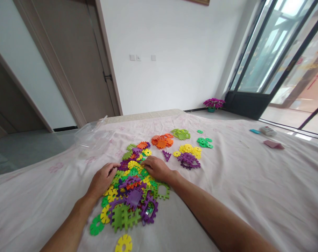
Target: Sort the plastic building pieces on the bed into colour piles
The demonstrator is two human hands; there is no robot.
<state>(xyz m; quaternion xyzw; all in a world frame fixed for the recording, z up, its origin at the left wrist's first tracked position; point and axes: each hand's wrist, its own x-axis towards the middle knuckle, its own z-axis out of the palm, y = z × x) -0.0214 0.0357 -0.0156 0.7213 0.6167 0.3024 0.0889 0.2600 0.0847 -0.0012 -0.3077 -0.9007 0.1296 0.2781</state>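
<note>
Lying nearest the camera: one yellow gear [124,243] at the frame's lower edge, and one dark green gear [96,225] just beyond it, both apart from the rest.

Item: mixed heap [134,190] of interlocking plastic pieces in purple, yellow, orange and two greens, with a light green lattice piece [124,217] on its near side. It rests on the pink-printed sheet [240,182].

Item: left hand [102,180], palm down on the heap's left edge, fingers curled over the pieces. Whether it grips any cannot be told.

Item: right hand [157,168], knuckles up on the heap's far side, fingertips bent down among yellow and green pieces. Its hold cannot be told either.

Item: purple triangle [166,155], alone, just beyond the right hand.

Item: single-colour clusters, set apart from each other: purple cluster [189,160], yellow cluster [190,149], orange cluster [162,141], light green cluster [181,133], dark green cluster [204,142].

Judgement: a minor share of the pieces appears grouped by colour, while the larger share lies unsorted under the hands.

Item: clear plastic bag [92,136], far left.

Item: flower pot [213,103] on the floor by the glass door [279,59].

Writing: none legible.
</note>
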